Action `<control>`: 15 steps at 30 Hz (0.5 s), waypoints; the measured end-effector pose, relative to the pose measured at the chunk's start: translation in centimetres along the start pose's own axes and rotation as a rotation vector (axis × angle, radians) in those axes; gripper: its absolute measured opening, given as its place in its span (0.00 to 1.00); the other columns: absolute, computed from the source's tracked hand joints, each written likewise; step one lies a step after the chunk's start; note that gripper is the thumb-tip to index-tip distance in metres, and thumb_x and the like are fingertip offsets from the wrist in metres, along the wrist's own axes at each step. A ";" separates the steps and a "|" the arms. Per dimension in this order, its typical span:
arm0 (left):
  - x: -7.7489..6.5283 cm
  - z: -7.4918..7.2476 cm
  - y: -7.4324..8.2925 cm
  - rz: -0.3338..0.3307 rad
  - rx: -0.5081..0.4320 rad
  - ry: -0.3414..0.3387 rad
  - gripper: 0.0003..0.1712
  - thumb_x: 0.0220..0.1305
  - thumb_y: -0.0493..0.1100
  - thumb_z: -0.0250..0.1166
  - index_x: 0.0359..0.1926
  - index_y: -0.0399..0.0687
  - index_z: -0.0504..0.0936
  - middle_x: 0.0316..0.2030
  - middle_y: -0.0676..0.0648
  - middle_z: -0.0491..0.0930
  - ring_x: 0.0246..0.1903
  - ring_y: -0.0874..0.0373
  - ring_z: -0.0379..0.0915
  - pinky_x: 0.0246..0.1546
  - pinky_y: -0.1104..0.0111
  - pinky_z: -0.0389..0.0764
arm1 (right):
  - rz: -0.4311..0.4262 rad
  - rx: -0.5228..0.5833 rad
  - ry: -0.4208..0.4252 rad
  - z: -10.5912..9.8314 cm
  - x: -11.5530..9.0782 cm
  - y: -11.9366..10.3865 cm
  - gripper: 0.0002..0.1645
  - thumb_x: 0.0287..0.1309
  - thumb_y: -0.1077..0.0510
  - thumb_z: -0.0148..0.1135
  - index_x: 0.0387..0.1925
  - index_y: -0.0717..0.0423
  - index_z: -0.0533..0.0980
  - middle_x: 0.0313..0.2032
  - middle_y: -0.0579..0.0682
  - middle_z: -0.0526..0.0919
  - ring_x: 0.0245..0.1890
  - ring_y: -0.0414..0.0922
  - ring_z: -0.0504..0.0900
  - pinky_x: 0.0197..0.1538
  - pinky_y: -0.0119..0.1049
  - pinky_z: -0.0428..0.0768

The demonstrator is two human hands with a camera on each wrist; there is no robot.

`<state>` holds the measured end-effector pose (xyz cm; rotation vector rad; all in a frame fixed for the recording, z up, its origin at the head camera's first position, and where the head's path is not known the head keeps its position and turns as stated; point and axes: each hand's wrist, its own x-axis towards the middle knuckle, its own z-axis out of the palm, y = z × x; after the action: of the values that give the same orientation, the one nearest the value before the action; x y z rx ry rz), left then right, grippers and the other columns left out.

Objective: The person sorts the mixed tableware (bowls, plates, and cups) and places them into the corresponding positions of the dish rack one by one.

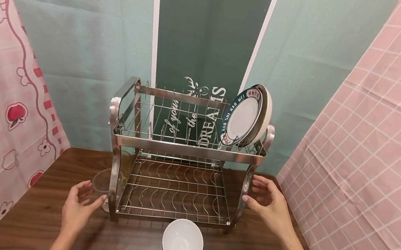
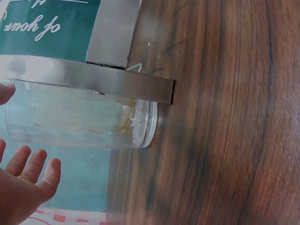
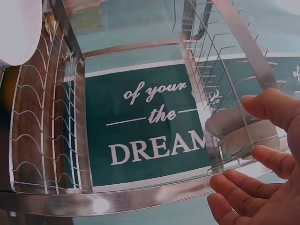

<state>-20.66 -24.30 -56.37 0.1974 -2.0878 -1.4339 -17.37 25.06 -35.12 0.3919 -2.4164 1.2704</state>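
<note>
A two-tier metal dish rack stands on the table. By its left side, my left hand is held with fingers apart, next to a clear glass. In the left wrist view, the glass stands beside the rack's leg, and the fingers of my left hand are near it without gripping. My right hand is by the rack's right leg, thumb and fingers spread; in the right wrist view this hand holds nothing. A plate with a dark green rim leans upright on the top tier, against a white bowl.
In front of the rack stand stacked white bowls. Behind the left leg there is a partly hidden clear object with a yellowish tint. Pink cloth hangs at both sides, and a green panel with white lettering is behind.
</note>
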 end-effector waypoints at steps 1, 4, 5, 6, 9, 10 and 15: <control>0.0 -0.1 0.2 -0.008 -0.005 -0.006 0.42 0.43 0.42 0.77 0.60 0.49 0.68 0.50 0.46 0.72 0.46 0.65 0.69 0.40 0.80 0.70 | 0.005 0.004 -0.005 0.1 -0.1 0.2 0.33 0.45 0.64 0.72 0.54 0.64 0.69 0.46 0.56 0.77 0.44 0.50 0.77 0.40 0.34 0.76; 0.0 -0.4 1.7 -0.009 -0.021 -0.032 0.43 0.43 0.40 0.77 0.60 0.45 0.66 0.51 0.42 0.72 0.47 0.61 0.69 0.41 0.79 0.71 | 0.021 0.009 -0.016 0.3 -0.4 0.6 0.34 0.45 0.63 0.73 0.55 0.64 0.69 0.45 0.59 0.77 0.44 0.54 0.77 0.40 0.36 0.77; -0.1 -0.6 2.4 -0.016 -0.053 -0.048 0.43 0.43 0.38 0.77 0.61 0.43 0.66 0.52 0.39 0.71 0.48 0.57 0.69 0.42 0.76 0.72 | 0.028 0.011 -0.018 0.4 -0.6 0.8 0.35 0.45 0.63 0.73 0.55 0.63 0.69 0.45 0.59 0.77 0.44 0.54 0.77 0.40 0.37 0.77; -0.1 -0.6 2.3 -0.003 -0.072 -0.049 0.42 0.43 0.37 0.76 0.61 0.44 0.67 0.52 0.41 0.72 0.48 0.60 0.69 0.41 0.78 0.72 | 0.035 0.014 -0.018 0.5 -0.6 0.9 0.35 0.45 0.63 0.73 0.55 0.63 0.69 0.45 0.59 0.77 0.44 0.54 0.76 0.40 0.37 0.77; -0.1 -0.6 3.1 -0.012 -0.053 -0.055 0.42 0.43 0.37 0.76 0.60 0.44 0.66 0.52 0.41 0.72 0.47 0.62 0.69 0.40 0.79 0.72 | 0.054 0.029 -0.017 0.8 -1.0 1.3 0.35 0.44 0.64 0.73 0.55 0.64 0.68 0.45 0.60 0.77 0.44 0.54 0.77 0.40 0.36 0.77; -0.2 -0.6 3.5 -0.020 -0.074 -0.055 0.42 0.43 0.36 0.76 0.60 0.43 0.67 0.52 0.41 0.72 0.47 0.62 0.69 0.39 0.79 0.72 | 0.062 0.036 -0.016 0.9 -1.1 1.5 0.35 0.44 0.64 0.73 0.55 0.64 0.68 0.45 0.60 0.77 0.43 0.53 0.77 0.40 0.35 0.76; -0.5 -0.7 5.0 -0.037 -0.075 -0.048 0.42 0.43 0.37 0.77 0.59 0.42 0.67 0.51 0.38 0.71 0.45 0.63 0.69 0.38 0.82 0.70 | 0.101 0.069 -0.014 1.3 -1.8 2.1 0.36 0.44 0.64 0.72 0.56 0.63 0.68 0.46 0.60 0.76 0.43 0.49 0.77 0.39 0.35 0.76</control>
<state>-18.91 -22.59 -51.93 0.1744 -2.0747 -1.5501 -16.96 25.24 -38.15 0.3015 -2.4365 1.4017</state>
